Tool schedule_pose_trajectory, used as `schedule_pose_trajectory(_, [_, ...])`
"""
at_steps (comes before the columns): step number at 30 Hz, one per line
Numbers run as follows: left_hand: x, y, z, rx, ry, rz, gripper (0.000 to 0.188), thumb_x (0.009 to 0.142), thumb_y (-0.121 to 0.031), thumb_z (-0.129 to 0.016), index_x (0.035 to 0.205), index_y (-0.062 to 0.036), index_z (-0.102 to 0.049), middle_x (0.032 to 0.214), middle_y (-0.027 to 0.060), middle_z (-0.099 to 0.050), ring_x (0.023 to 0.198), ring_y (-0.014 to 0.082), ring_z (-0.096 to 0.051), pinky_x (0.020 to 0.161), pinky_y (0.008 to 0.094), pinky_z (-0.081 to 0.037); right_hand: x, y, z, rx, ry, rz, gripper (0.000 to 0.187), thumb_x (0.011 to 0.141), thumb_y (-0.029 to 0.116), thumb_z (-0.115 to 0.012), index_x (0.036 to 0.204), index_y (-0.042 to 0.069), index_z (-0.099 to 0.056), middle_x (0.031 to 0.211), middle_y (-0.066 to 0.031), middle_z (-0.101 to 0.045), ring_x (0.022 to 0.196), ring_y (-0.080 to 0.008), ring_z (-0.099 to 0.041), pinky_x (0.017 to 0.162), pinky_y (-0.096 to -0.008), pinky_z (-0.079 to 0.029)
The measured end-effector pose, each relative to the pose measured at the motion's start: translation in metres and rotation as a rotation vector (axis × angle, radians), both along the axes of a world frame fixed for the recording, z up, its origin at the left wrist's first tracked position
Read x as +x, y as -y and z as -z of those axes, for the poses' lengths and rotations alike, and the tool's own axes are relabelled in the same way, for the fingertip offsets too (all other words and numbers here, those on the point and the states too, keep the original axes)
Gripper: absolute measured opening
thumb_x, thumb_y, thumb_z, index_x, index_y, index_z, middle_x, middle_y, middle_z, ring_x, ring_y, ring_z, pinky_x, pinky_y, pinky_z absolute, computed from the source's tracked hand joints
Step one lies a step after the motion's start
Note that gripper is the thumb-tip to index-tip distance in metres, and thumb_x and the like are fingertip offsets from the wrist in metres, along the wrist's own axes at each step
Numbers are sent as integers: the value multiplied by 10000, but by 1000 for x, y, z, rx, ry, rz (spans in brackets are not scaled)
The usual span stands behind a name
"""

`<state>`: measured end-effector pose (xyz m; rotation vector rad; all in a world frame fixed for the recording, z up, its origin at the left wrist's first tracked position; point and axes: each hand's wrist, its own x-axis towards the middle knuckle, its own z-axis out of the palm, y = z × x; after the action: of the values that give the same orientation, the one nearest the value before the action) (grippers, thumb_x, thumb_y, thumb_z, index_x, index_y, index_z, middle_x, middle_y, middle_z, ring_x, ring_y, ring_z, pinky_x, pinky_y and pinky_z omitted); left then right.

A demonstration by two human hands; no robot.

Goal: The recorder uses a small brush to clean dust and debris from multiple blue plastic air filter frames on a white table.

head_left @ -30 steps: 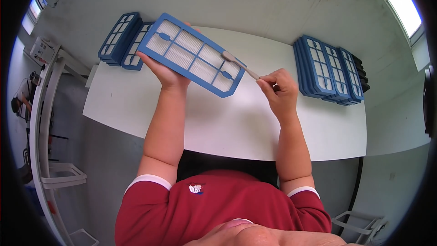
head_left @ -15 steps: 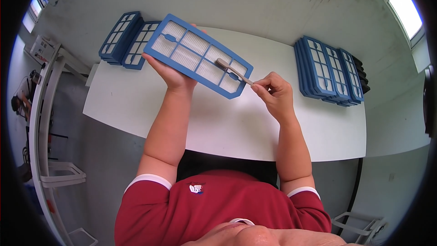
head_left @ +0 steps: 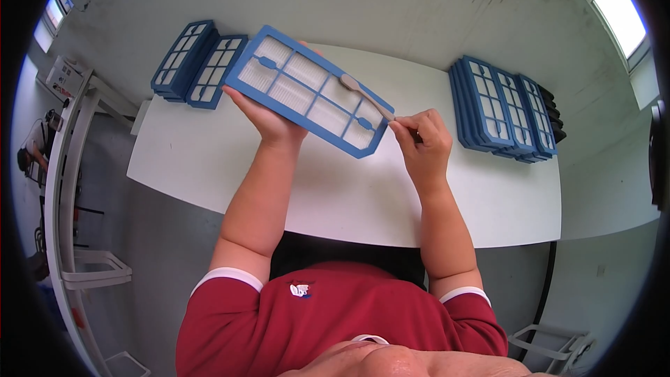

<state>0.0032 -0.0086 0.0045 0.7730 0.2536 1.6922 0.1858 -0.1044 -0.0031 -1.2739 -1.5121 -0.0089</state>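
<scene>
Tilted above the table is a blue-framed air filter (head_left: 301,84) with white pleats behind a blue grid. My left hand (head_left: 269,115) grips it from below and behind, thumb at its left edge, other fingertips just showing past the far edge. Between thumb and fingers, my right hand (head_left: 423,136) pinches the handle end of a small toothbrush-like brush (head_left: 366,96). The brush head lies over the filter's far long edge, toward its right part; whether its bristles touch the pleats is hidden.
Two stacks of similar filters (head_left: 183,59) stand at the back left of the white table (head_left: 335,209). More stacked filters (head_left: 488,101) fill its right side, with black items (head_left: 553,115) behind them. A grey rack (head_left: 66,188) stands at the left, and a wall (head_left: 377,7) rises behind the table.
The brush head has moved up and slightly right, from the filter's inner cells to its far edge. The filter has shifted slightly right and down in my left hand.
</scene>
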Motion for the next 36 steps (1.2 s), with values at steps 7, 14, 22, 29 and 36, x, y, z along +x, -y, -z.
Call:
schedule_pose_trajectory(7, [8, 8, 2, -36, -2, -20, 964, 736, -831, -134, 1375, -132, -318, 1273, 202, -462, 1167, 387, -484, 948, 528, -436, -1, 2, 1, -43, -40, -77, 93, 696, 2, -739, 719, 13, -649, 660, -47, -528, 545, -132, -513, 479, -249, -410])
schedule_pose_trajectory(14, [5, 6, 3, -6, -27, -7, 957, 738, -828, -141, 1378, -137, -314, 1287, 198, -451, 1165, 387, -485, 946, 529, -436, 4, 3, -1, -184, -136, -163, 81, 692, 11, -744, 722, 17, -669, 643, -41, -541, 546, -128, -509, 498, -251, -405])
schedule_pose_trajectory(22, [4, 4, 4, -7, -14, 21, 951, 743, -823, -138, 1362, -131, -341, 1266, 195, -472, 1146, 383, -502, 922, 515, -465, 0, 6, -6, -134, -64, -159, 93, 683, 6, -749, 722, 17, -665, 650, -46, -552, 556, -130, -522, 492, -254, -416])
schedule_pose_trajectory(29, [9, 8, 10, 66, 42, 157, 945, 747, -823, -144, 1365, -134, -330, 1257, 206, -473, 1094, 382, -540, 849, 490, -515, 4, 3, -2, 12, -79, -71, 97, 688, 0, -743, 731, 15, -657, 658, -53, -551, 561, -139, -532, 481, -247, -425])
schedule_pose_trajectory(36, [18, 17, 6, 68, 19, 165, 960, 739, -835, -115, 1379, -143, -297, 1260, 186, -464, 1128, 362, -510, 927, 487, -454, -1, 1, 3, -56, -126, -158, 79, 700, 1, -730, 728, 18, -657, 645, -51, -552, 558, -136, -527, 482, -246, -418])
